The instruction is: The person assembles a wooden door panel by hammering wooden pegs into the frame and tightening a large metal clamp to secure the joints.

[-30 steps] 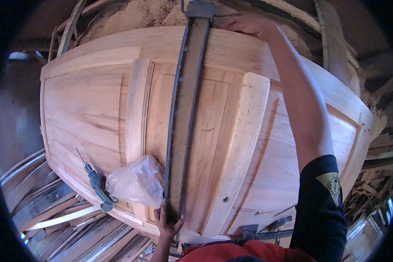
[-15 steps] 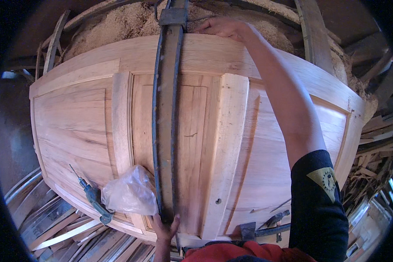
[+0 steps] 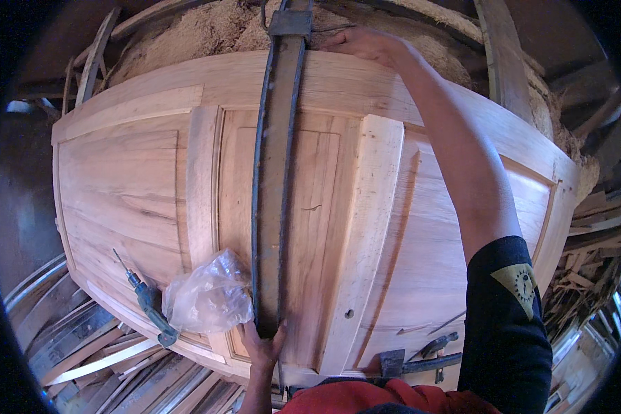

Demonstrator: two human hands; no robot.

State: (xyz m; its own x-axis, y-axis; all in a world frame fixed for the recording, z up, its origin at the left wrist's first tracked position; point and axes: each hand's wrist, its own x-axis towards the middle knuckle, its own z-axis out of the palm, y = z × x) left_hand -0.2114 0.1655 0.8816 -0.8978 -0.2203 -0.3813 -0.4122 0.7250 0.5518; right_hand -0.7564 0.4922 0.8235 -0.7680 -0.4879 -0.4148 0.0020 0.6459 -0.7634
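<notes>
A long metal bar clamp (image 3: 277, 159) lies across a pale wooden panelled door (image 3: 134, 159), from the near edge to past the far one. My left hand (image 3: 262, 345) grips the clamp's near end, thumb on one side and fingers on the other. At the far edge, my right hand (image 3: 372, 47) reaches beside the clamp's sliding jaw (image 3: 290, 23), close to a thin dark rod. Its fingers are bent together, and what they hold is hidden. Beside the bar, near my left hand, lies a crumpled clear plastic bag (image 3: 210, 293).
A green power drill (image 3: 147, 303) rests left of the bag, its bit pointing away. A hammer (image 3: 435, 345) and another dark metal clamp (image 3: 392, 363) lie at the near right. Sawdust (image 3: 200, 34) is heaped beyond the door; scrap boards (image 3: 103, 355) pile up at lower left.
The view has shifted a little, so the door sits slightly further right. The clamp's far end and my right hand have moved slightly right; my left hand stays on the near end.
</notes>
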